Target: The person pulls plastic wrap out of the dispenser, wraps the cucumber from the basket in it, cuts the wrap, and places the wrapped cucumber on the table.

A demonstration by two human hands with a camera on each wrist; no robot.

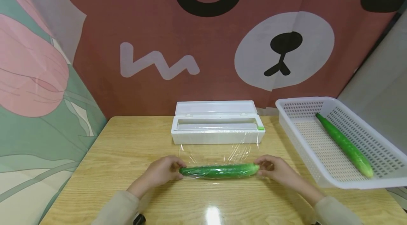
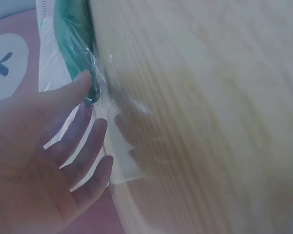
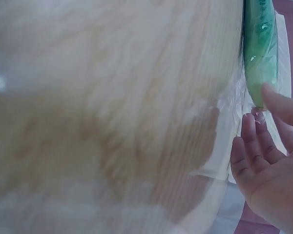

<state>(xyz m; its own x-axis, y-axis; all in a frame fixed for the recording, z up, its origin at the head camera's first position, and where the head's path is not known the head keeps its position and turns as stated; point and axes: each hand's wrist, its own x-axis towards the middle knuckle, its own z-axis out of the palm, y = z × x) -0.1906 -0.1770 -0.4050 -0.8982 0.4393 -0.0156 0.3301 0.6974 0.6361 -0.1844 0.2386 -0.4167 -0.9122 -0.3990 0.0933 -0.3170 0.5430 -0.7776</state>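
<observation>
A green cucumber (image 1: 219,171) lies crosswise near the middle of the table with clear cling film (image 1: 235,152) over it. The film stretches back from it to a white cling film dispenser (image 1: 217,138), whose lid stands raised. At the cucumber's dark left end, my left hand (image 1: 161,172) pinches the tip through the film. My right hand (image 1: 276,170) holds the paler right end between thumb and fingers. In the left wrist view, film wrinkles around the cucumber tip (image 2: 77,36) under the thumb. The right wrist view shows the pale end (image 3: 261,73) against the right thumb.
A white perforated basket (image 1: 305,158) stands at the right, with another cucumber (image 1: 344,143) lying in it. The wooden table (image 1: 133,136) ends at the back against a printed cloth (image 1: 152,90). Behind the basket hangs a grey cloth (image 1: 381,73).
</observation>
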